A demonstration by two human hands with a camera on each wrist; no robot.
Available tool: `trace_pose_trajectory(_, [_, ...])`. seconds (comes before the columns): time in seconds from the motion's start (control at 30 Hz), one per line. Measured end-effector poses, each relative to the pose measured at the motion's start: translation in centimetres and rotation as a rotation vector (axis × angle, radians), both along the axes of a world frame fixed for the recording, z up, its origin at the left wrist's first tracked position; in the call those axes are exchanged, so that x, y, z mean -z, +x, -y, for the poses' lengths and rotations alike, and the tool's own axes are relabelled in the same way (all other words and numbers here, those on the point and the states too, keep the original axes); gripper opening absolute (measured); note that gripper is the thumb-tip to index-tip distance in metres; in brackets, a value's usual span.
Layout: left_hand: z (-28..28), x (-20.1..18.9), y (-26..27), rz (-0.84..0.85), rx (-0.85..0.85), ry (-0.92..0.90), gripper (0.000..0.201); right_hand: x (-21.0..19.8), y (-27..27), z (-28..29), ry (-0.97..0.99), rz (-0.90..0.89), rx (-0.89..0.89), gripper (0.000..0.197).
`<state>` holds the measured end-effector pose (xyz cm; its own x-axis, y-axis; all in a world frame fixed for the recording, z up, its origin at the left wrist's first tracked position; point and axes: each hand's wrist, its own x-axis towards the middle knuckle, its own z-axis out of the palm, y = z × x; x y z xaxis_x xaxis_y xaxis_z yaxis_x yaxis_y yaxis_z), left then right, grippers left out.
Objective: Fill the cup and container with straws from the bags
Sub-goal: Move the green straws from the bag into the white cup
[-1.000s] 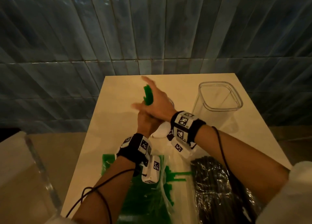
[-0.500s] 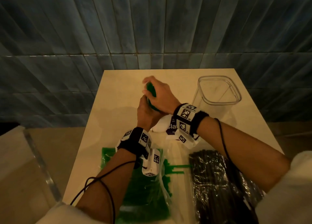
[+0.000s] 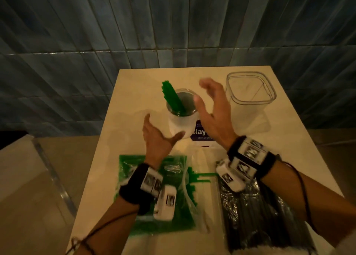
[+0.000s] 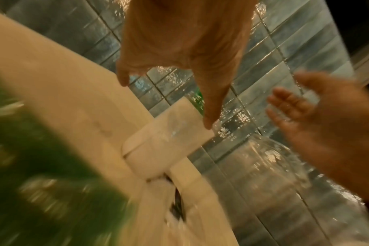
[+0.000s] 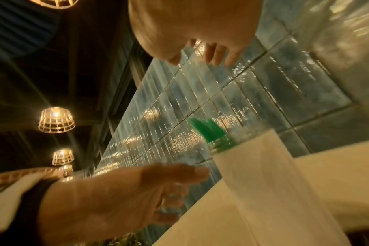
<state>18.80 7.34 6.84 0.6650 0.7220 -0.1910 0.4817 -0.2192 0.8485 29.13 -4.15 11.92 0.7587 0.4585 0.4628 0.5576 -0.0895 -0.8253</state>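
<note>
A white cup stands mid-table with a bunch of green straws leaning in it toward the left; the right wrist view shows the straws poking above the cup. My left hand hovers open just left and in front of the cup, thumb near its base. My right hand is open to the cup's right, fingers spread, holding nothing. A clear square container stands to the right. The green straw bag and black straw bag lie at the front.
The pale table butts against a blue tiled wall. A small card with purple print lies behind the cup's base. Loose green straws stick out of the bag's open end. A clear panel edge stands off the table's left.
Both hands were clasped round the green straws over the cup; they have let go and drawn apart and back. The straws now stand in the cup.
</note>
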Motion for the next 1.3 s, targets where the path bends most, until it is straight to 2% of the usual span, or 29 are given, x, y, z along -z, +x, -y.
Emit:
trace_pose_trajectory(0.07, [2.3,1.5,-2.7,-0.091,0.038,-0.094,0.111,1.7,-1.2,2.1,-0.112,-0.102,0.008,0.013])
trace_pose_trajectory(0.1, [3.6,2.7,-4.2,-0.202,0.108,-0.087,0.105,2.7,-1.8,2.8,-0.282,-0.182,-0.044,0.009])
trace_pose_trajectory(0.17, [5.6,4.9,-6.3,-0.513,0.305,-0.016,0.108,5.0,-3.2,3.9,-0.771,-0.287,-0.254,0.01])
trace_pose_trajectory(0.23, [6.2,6.5,-7.1,-0.683,0.383,0.042,0.1,7.4,-4.7,4.1,-1.059,-0.271,-0.455,0.016])
trace_pose_trajectory(0.37, [4.3,8.1,-7.6,-0.571,0.377,0.072,0.05,10.1,-6.8,3.4,-1.081,-0.104,-0.598,0.019])
trace_pose_trajectory(0.47, [3.3,8.4,-8.0,-0.498,0.372,0.096,0.036,11.1,-7.7,2.8,-1.129,0.036,-0.596,0.031])
trace_pose_trajectory(0.6, [3.3,7.9,-8.6,-0.411,0.323,0.107,0.017,11.3,-8.1,1.9,-1.208,0.066,-0.544,0.042])
trace_pose_trajectory(0.77, [3.3,7.6,-8.9,-0.448,0.34,0.122,0.025,10.9,-7.9,1.2,-1.336,0.066,-0.551,0.043])
trace_pose_trajectory(0.9, [3.4,7.5,-9.2,-0.441,0.345,0.153,0.027,11.9,-8.3,1.5,-1.322,0.117,-0.502,0.056])
trace_pose_trajectory(1.03, [3.5,7.8,-9.1,-0.413,0.348,0.133,0.033,11.8,-8.7,1.4,-1.333,0.214,-0.506,0.041])
trace_pose_trajectory(1.17, [3.5,7.7,-9.1,-0.4,0.327,0.108,0.035,11.9,-9.0,1.1,-1.371,0.197,-0.49,0.024])
trace_pose_trajectory(1.3, [3.3,7.5,-9.4,-0.388,0.295,0.13,0.041,11.0,-8.7,1.5,-1.369,0.215,-0.491,0.019])
